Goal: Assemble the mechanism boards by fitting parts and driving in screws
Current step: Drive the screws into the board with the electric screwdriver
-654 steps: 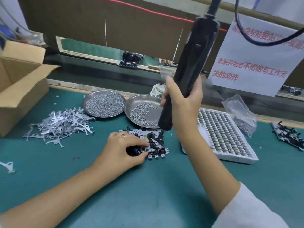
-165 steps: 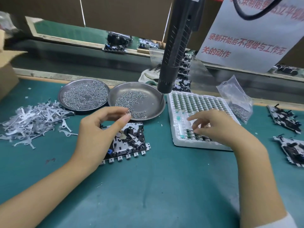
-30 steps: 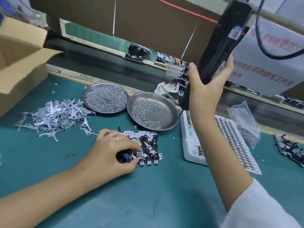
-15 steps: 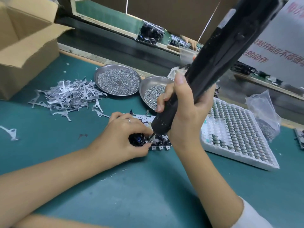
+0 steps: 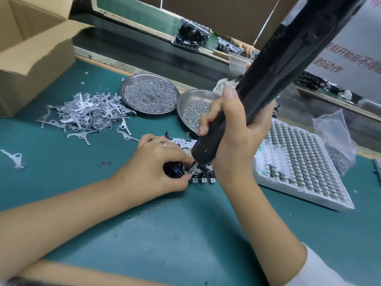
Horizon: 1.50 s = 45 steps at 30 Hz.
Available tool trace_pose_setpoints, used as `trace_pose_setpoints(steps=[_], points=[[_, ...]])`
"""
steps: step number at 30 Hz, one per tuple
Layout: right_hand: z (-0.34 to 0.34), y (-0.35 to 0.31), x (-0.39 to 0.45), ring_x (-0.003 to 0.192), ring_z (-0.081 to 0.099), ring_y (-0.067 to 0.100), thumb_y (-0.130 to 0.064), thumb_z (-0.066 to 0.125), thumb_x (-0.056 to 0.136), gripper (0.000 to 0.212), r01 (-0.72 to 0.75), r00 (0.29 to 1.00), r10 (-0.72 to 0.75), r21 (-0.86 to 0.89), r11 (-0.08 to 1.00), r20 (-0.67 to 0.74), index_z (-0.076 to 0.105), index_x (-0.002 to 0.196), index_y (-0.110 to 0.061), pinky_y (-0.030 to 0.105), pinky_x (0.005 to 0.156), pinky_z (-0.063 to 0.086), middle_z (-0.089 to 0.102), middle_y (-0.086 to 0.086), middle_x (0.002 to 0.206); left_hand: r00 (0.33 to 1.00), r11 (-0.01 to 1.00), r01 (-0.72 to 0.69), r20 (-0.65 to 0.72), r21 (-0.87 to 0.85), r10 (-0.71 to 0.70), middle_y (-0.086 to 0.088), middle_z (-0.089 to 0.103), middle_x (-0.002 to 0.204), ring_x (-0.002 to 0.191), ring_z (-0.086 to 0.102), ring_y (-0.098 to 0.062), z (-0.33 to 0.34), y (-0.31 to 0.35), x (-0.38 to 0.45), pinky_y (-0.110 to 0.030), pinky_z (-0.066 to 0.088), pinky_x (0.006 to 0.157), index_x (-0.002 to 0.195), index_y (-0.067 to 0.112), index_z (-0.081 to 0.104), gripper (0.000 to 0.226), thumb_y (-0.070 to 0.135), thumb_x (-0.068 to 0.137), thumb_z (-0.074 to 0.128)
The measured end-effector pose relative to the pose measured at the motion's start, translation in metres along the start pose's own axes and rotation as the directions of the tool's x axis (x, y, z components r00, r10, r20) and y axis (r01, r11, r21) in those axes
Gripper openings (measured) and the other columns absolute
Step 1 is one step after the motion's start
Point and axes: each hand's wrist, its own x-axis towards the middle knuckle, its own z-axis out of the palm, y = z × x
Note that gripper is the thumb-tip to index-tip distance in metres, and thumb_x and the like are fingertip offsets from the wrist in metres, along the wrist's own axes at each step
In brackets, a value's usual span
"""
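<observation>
The mechanism board [image 5: 186, 143] lies flat on the green table mat [image 5: 185, 234], near the middle of the bench, largely covered by both hands. Its white perforated plate shows at the far edge and a row of small metal tabs at the near edge.

The left hand [image 5: 153, 168] rests on the board's left end, fingers curled around a dark part with a blue piece, thumb and forefinger pinching beside the driver tip. A ring is on one finger.

The right hand [image 5: 233, 133] is wrapped around the lower body of a black electric screwdriver [image 5: 268, 79], which leans up to the right. Its bit touches the board just beside the left fingertips.

Beyond the board stand two metal dishes of screws [image 5: 149, 94] [image 5: 192, 111], touching each other. A heap of grey metal levers [image 5: 86, 116] lies to the left, near a cardboard box [image 5: 31, 50]. To the right sit a white tray of small parts [image 5: 299, 162] and a clear plastic bag [image 5: 336, 139].
</observation>
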Motion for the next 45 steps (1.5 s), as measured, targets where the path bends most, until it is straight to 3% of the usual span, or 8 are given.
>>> trace_pose_setpoints(steps=[11, 17, 24, 32, 41, 45], points=[[0.002, 0.002, -0.001, 0.036, 0.038, 0.019, -0.002, 0.051, 0.087, 0.026, 0.04, 0.999, -0.039, -0.016, 0.999, 0.004, 0.034, 0.106, -0.007, 0.021, 0.041, 0.037, 0.044, 0.001, 0.05, 1.0, 1.0, -0.003, 0.005, -0.005, 0.003, 0.031, 0.053, 0.075, 0.079, 0.05, 0.0, 0.0, 0.001, 0.0, -0.028, 0.029, 0.084, 0.075, 0.025, 0.072, 0.013, 0.032, 0.064, 0.071], [0.0, 0.002, -0.002, 0.037, 0.039, 0.019, -0.003, 0.052, 0.086, 0.025, 0.027, 1.0, -0.027, -0.02, 0.999, 0.0, 0.034, 0.103, -0.008, 0.021, 0.041, 0.037, 0.044, 0.004, 0.053, 1.0, 1.0, 0.006, 0.005, 0.002, -0.006, 0.024, 0.06, 0.079, 0.08, 0.056, -0.006, -0.001, 0.002, 0.0, -0.032, 0.03, 0.084, 0.078, 0.023, 0.074, 0.017, 0.032, 0.065, 0.07], [-0.001, 0.004, -0.003, 0.036, 0.04, 0.019, -0.005, 0.052, 0.086, 0.018, 0.035, 0.999, -0.034, -0.043, 0.998, 0.023, 0.036, 0.093, -0.009, 0.022, 0.041, 0.037, 0.042, 0.01, 0.056, 1.0, 1.0, 0.005, -0.004, -0.006, -0.005, 0.026, 0.058, 0.076, 0.079, 0.05, 0.001, 0.0, 0.0, 0.0, -0.031, 0.03, 0.084, 0.076, 0.023, 0.073, 0.015, 0.031, 0.064, 0.071], [-0.014, -0.003, 0.009, 0.036, 0.041, 0.018, -0.009, 0.056, 0.086, 0.018, 0.108, 0.994, -0.108, -0.01, 0.994, -0.001, 0.042, 0.095, -0.018, 0.024, 0.043, 0.037, 0.047, -0.003, 0.048, 1.0, 0.999, 0.024, -0.009, -0.027, -0.024, 0.019, 0.067, 0.08, 0.083, 0.06, -0.011, 0.0, 0.001, -0.001, -0.03, 0.031, 0.089, 0.083, 0.027, 0.076, 0.021, 0.031, 0.063, 0.072], [-0.021, 0.007, 0.008, 0.036, 0.041, 0.02, -0.011, 0.055, 0.087, 0.02, -0.02, 1.0, 0.021, -0.064, 0.998, 0.006, 0.038, 0.096, -0.014, 0.025, 0.044, 0.037, 0.047, 0.0, 0.047, 1.0, 1.0, 0.018, -0.007, -0.002, -0.018, 0.017, 0.069, 0.08, 0.084, 0.06, -0.012, 0.0, 0.002, 0.0, -0.033, 0.031, 0.09, 0.083, 0.029, 0.076, 0.02, 0.032, 0.064, 0.071], [-0.023, 0.006, 0.005, 0.049, 0.051, 0.019, -0.024, 0.063, 0.083, 0.035, -0.029, 1.0, 0.03, -0.112, 0.993, 0.009, 0.04, 0.107, -0.011, 0.029, 0.05, 0.046, 0.053, 0.003, 0.063, 0.999, 0.999, -0.041, -0.008, 0.027, 0.041, 0.02, 0.066, 0.081, 0.085, 0.059, -0.014, -0.002, 0.001, 0.001, -0.032, 0.027, 0.093, 0.089, 0.028, 0.075, 0.026, 0.037, 0.065, 0.071]])
